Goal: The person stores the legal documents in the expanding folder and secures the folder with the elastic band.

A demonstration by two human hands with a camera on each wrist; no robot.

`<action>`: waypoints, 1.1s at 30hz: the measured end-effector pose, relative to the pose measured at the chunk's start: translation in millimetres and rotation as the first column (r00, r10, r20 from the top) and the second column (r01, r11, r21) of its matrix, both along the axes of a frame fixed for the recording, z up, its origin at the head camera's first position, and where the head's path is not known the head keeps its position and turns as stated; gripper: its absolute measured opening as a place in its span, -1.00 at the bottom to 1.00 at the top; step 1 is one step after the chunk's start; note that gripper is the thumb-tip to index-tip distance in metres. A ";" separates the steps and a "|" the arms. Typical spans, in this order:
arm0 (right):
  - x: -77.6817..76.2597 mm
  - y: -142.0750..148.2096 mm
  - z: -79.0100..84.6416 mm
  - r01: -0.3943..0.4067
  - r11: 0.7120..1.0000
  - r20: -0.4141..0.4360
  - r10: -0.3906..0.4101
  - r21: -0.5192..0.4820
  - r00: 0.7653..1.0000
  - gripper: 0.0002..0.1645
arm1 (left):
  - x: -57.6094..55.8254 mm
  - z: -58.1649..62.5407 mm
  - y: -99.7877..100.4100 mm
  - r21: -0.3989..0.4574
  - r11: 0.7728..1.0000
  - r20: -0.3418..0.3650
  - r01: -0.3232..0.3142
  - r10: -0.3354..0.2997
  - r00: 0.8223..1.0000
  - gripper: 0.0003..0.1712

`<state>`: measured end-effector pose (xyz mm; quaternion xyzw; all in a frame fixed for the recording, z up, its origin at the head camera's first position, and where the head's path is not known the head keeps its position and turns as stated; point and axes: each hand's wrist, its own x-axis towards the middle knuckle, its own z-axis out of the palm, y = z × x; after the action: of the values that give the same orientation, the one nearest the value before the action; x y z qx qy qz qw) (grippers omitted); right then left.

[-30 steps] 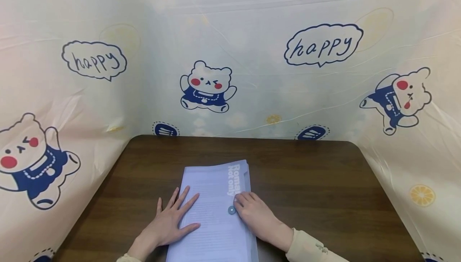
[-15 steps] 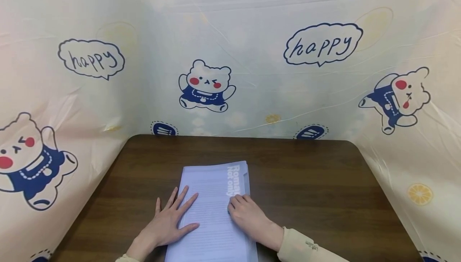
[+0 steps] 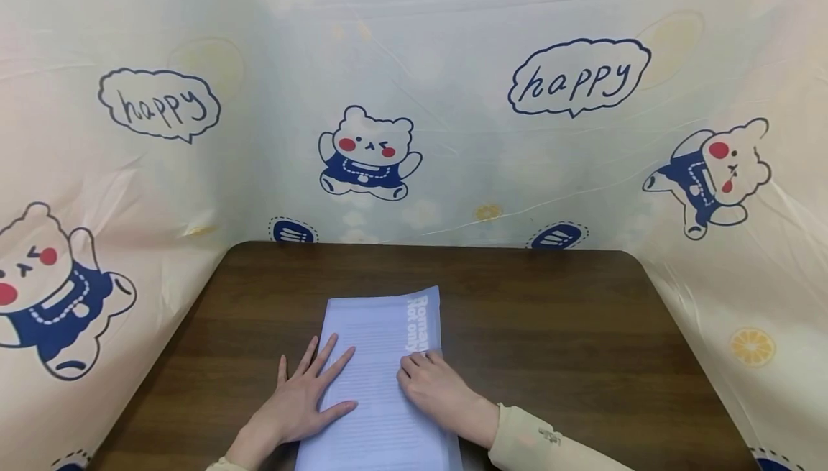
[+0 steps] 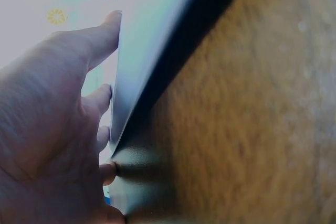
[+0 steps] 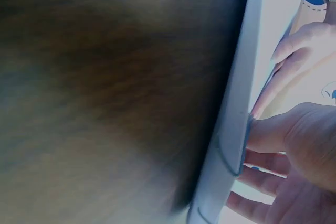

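A translucent blue-purple document folder (image 3: 371, 385) with pale lettering and printed sheets showing through lies on the dark wooden table. My left hand (image 3: 300, 399) rests flat on its left side, fingers spread. Over on the right, my right hand (image 3: 440, 388) has curled fingers and pinches the folder near its right edge, just below the lettering; its fingertips are partly hidden. In the left wrist view the left hand (image 4: 50, 114) lies along the folder's side (image 4: 142, 40). In the right wrist view, the right thumb and fingers of the right hand (image 5: 294, 150) meet the folder's edge (image 5: 231, 129).
The brown table (image 3: 556, 327) reaches back to a pale curtain (image 3: 466, 133) printed with cartoon bears and "happy" bubbles. The curtain also stands on both sides.
My right hand has shifted left over the folder and now covers the round button seen earlier. The tabbed strip at the folder's upper right edge no longer shows. My left hand stays put.
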<state>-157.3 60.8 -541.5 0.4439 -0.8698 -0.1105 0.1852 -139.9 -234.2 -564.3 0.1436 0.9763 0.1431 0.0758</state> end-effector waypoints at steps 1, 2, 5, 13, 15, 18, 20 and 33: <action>0.2 -0.8 0.6 0.002 1.000 -0.001 -0.002 0.008 1.000 -0.90 | 0.0 -0.3 -0.2 -0.002 1.000 0.000 -0.001 0.001 1.000 0.05; 0.3 -1.6 1.2 0.004 1.000 0.000 -0.004 0.015 1.000 -0.90 | -0.1 -0.5 -0.3 -0.004 1.000 0.000 -0.001 0.001 1.000 0.05; 0.0 -2.4 3.2 0.009 0.999 0.012 -0.009 0.033 1.000 -0.88 | -0.6 -0.9 -0.5 -0.005 1.000 -0.005 0.003 -0.003 1.000 0.05; -7.6 0.7 10.8 -0.005 0.997 0.157 -0.007 0.076 0.988 -0.88 | -1.0 -0.8 -0.2 0.004 1.000 -0.014 0.001 -0.001 1.000 0.05; -11.0 2.0 11.7 -0.011 0.997 0.198 -0.003 0.074 0.980 -0.89 | -0.8 -1.1 -0.5 0.006 1.000 -0.010 0.000 0.000 1.000 0.05; -14.0 3.9 12.3 -0.025 0.998 0.234 0.011 0.054 0.972 -0.89 | -0.4 -1.7 -1.2 0.010 1.000 -0.007 0.000 0.000 1.000 0.05; -14.7 5.1 11.9 -0.030 0.999 0.248 0.019 0.041 0.969 -0.89 | -0.1 -1.7 -1.6 0.008 1.000 -0.003 0.001 -0.001 1.000 0.05; -11.3 21.4 3.5 -0.014 0.999 0.387 0.030 -0.044 0.922 -0.63 | -0.2 -0.3 -0.7 0.012 1.000 0.004 -0.004 0.004 1.000 0.05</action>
<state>-168.6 82.2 -538.0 0.4628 -0.8862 -0.0008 0.0199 -140.1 -235.0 -564.5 0.1421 0.9755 0.1493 0.0767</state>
